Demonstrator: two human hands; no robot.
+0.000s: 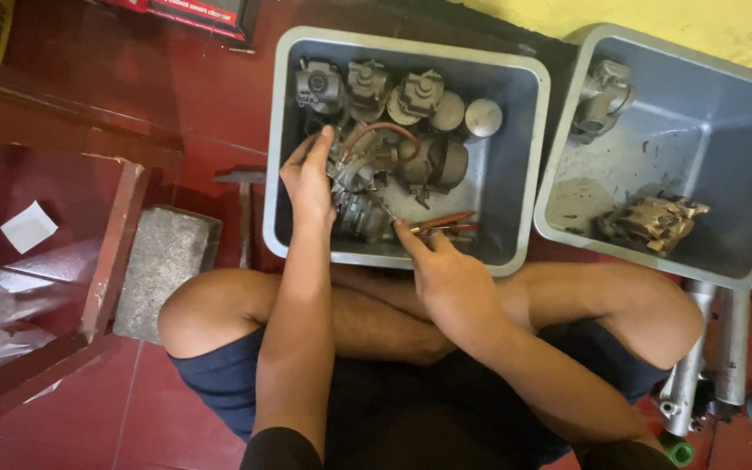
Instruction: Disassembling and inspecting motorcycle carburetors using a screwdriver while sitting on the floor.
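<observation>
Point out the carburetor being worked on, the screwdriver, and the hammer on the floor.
carburetor (357, 209), head view, its metal body.
screwdriver (442, 220), head view, its red handle.
hammer (244, 224), head view, its handle shaft.

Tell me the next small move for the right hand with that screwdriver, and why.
Probably seat the tip squarely in the screw before turning. The left hand already steadies the carburetor inside the left grey tub, and the right hand holds the red-handled screwdriver angled toward it; whether the tip is engaged is too small to tell.
</observation>
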